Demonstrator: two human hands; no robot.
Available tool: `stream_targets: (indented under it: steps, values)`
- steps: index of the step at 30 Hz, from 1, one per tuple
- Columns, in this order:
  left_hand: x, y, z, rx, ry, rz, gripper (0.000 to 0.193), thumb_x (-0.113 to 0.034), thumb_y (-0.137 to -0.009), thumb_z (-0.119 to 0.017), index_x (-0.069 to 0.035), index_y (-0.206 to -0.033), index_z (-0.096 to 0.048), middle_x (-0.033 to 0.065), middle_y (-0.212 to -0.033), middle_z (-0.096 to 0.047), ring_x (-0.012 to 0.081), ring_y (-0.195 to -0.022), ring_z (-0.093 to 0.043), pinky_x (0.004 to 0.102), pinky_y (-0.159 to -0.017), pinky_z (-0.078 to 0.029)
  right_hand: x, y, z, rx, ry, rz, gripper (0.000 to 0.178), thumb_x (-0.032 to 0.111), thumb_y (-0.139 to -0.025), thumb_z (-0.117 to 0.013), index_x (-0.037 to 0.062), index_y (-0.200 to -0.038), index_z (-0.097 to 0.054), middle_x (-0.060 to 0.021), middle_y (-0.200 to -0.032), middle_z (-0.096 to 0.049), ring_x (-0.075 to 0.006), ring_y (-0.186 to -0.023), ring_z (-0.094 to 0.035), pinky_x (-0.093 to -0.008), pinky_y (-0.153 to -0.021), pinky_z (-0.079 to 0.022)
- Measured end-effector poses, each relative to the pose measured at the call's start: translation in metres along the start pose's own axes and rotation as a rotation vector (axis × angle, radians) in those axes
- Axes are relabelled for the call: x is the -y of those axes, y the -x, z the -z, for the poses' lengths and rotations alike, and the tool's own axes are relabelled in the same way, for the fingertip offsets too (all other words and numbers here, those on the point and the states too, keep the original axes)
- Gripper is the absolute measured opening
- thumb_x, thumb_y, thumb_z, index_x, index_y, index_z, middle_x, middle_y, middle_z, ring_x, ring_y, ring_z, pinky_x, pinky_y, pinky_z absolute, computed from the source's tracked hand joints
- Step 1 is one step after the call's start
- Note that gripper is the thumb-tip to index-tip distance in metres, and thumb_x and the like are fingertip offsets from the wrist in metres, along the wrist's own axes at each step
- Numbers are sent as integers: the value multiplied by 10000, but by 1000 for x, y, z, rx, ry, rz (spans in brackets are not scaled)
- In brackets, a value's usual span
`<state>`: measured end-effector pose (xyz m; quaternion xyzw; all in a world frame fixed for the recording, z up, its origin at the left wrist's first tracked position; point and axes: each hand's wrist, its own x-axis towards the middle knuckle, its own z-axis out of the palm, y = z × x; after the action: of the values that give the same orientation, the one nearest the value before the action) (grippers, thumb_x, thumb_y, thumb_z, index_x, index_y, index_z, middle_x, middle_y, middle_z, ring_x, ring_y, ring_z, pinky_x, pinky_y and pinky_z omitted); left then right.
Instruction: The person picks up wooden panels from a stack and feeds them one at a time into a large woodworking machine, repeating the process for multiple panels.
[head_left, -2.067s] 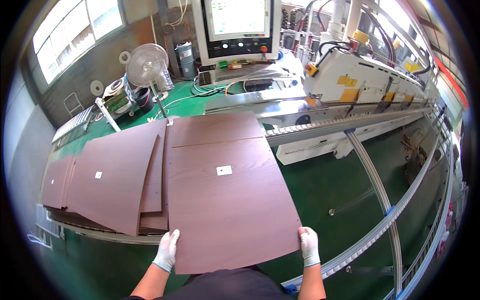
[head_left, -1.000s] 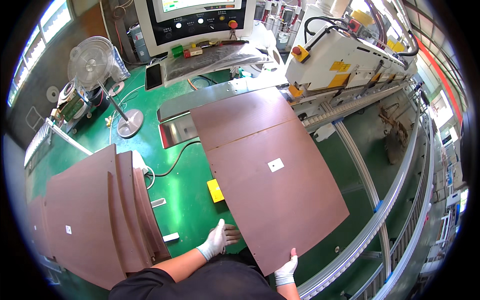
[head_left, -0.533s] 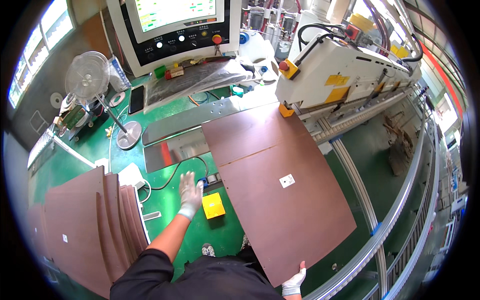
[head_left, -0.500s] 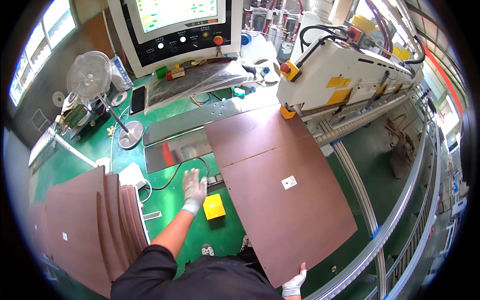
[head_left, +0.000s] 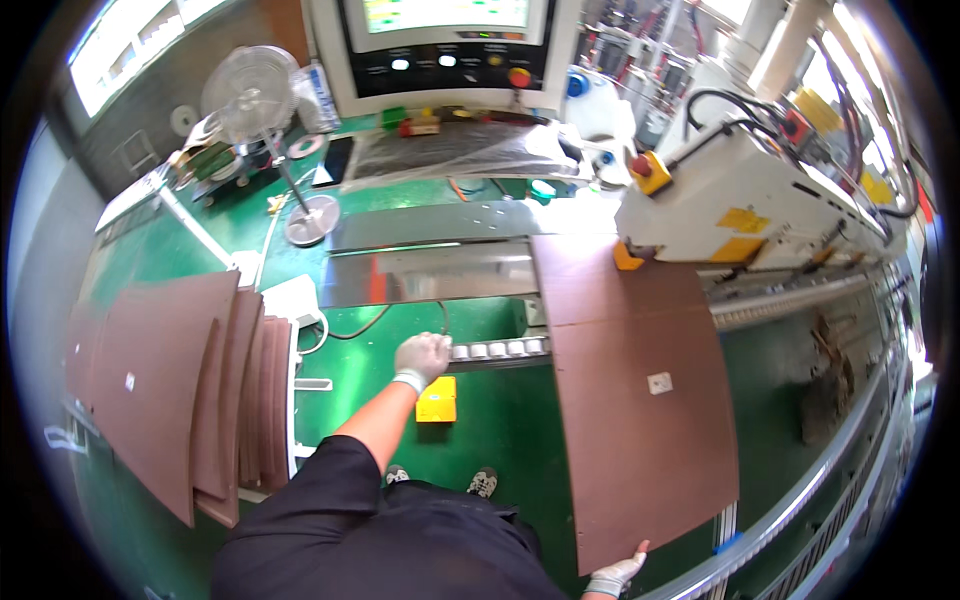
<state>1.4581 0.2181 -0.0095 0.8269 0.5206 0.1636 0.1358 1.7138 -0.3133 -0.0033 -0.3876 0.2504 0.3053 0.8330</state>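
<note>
A large brown panel (head_left: 640, 450) with a small white label lies to my right, its far end by the white machine. My right hand (head_left: 618, 574), in a pale glove, grips the panel's near edge, with the thumb along the edge and the other fingers partly hidden. My left hand (head_left: 424, 358), also gloved, is closed at the left end of a short roller rail (head_left: 500, 349); its curled fingers hide that end. The rail runs rightward to the panel's left edge. Below the left hand, a yellow box (head_left: 436, 400) sits near the floor.
Several brown panels (head_left: 150, 370) stand stacked at the left. A control console (head_left: 450, 60) with a screen rises ahead, behind a metal ledge (head_left: 430, 278). The white machine (head_left: 740, 200) fills the far right; a metal rail (head_left: 800, 520) curves below it. A fan (head_left: 250, 95) stands at far left.
My left hand has gone from spread fingers to closed at the rail's end. The panel has turned and shifted right, exposing more rollers. My right hand still holds its near edge. The view has turned.
</note>
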Motion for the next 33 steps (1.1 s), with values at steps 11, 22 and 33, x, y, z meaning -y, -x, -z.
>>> stream_targets:
  steps: [11,22,33]
  values:
    - [22,83,108,-207,247,-84,565,-389,-936,-573,-44,-1374,-484,193,-1439,-468,378,-1378,-384,454,-1156,-305,24,-33,-30,-98,517,14,691,562,-920,-544,60,-1391,-483,-131,-1401,-520,-341,-1264,-491,-495,-1057,-402]
    - [308,429,293,-744,-753,1342,456,-341,-891,-634,33,-1152,-622,223,-1148,-651,412,-1104,-580,480,-1012,-443,-101,-59,-100,406,922,-337,686,561,-961,-498,42,-1407,-456,-165,-1408,-511,-351,-1267,-496,-479,-1057,-394]
    - [284,504,295,-760,932,1483,509,-563,-975,-512,-58,-1009,-561,40,-698,-567,73,-494,-456,212,-401,-364,-341,91,-241,1088,1450,-622,391,351,-1016,-529,23,-1221,-580,-116,-1051,-687,-203,-891,-678,-313,-783,-551]
